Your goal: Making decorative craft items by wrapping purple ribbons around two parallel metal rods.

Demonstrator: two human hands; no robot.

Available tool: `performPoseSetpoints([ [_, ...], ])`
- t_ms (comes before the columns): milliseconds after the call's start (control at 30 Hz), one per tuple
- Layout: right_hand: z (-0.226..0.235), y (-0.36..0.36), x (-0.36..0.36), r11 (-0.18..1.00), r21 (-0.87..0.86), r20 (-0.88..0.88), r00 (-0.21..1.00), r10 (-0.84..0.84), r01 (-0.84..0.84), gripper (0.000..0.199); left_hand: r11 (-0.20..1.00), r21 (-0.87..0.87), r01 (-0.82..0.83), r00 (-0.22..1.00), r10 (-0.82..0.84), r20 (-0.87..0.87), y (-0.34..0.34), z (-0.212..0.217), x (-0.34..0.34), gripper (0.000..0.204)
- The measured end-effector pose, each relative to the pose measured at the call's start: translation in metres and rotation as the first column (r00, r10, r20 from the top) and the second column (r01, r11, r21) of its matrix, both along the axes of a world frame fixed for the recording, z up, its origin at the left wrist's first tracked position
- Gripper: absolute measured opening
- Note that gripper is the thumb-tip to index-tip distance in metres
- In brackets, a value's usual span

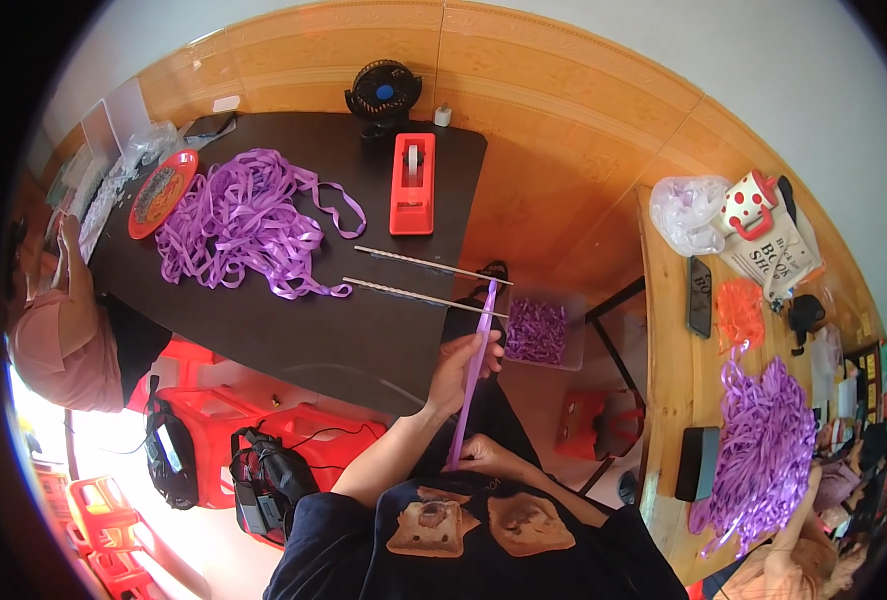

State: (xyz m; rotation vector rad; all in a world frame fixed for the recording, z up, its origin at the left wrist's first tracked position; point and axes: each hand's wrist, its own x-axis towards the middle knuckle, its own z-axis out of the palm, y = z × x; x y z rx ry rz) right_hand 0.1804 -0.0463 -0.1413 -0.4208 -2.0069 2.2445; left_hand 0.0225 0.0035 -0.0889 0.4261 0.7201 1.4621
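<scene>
Dark tabletop (364, 345) at upper left carried a tangled purple ribbon heap (239, 220); just right of frame centre a purple ribbon strip (471, 390) ran down from two slender metal rods (424, 263) that jutted past the tabletop's right edge. Good handling here, by my judgement, meant keeping the strip flat and evenly taut, the pull too light to twist it or drag the rods together. Left hand (454, 373) had its fingers curled around the strip below the rods; right hand (484, 456) sat bent by the lower end, grip hidden, could not tell.
</scene>
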Motion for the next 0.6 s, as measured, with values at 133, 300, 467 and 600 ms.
performPoseSetpoints([
  [133, -0.002, -0.001, 0.001, 0.998, -0.067, 0.045, 0.999, -0.017, 0.02, 0.019, 0.999, 0.006, 0.049, 0.991, -0.049, 0.128, 0.0, -0.008, -0.001, 0.035],
  [300, -0.003, -0.002, -0.001, 0.997, -0.062, 0.081, 0.996, -0.042, 0.047, 0.019, 1.0, 0.02, -0.004, 0.999, 0.005, -0.038, -0.011, -0.016, 0.002, 0.036],
  [467, -0.003, -0.004, 0.001, 0.994, -0.063, 0.128, 0.989, -0.079, 0.087, 0.019, 0.998, -0.043, -0.036, 0.96, 0.023, -0.278, -0.034, -0.012, 0.005, 0.035],
  [600, 0.004, -0.005, -0.002, 0.99, -0.028, 0.11, 0.985, -0.136, 0.14, 0.02, 0.993, -0.111, -0.024, 0.967, -0.005, -0.255, -0.052, -0.008, 0.005, 0.035],
])
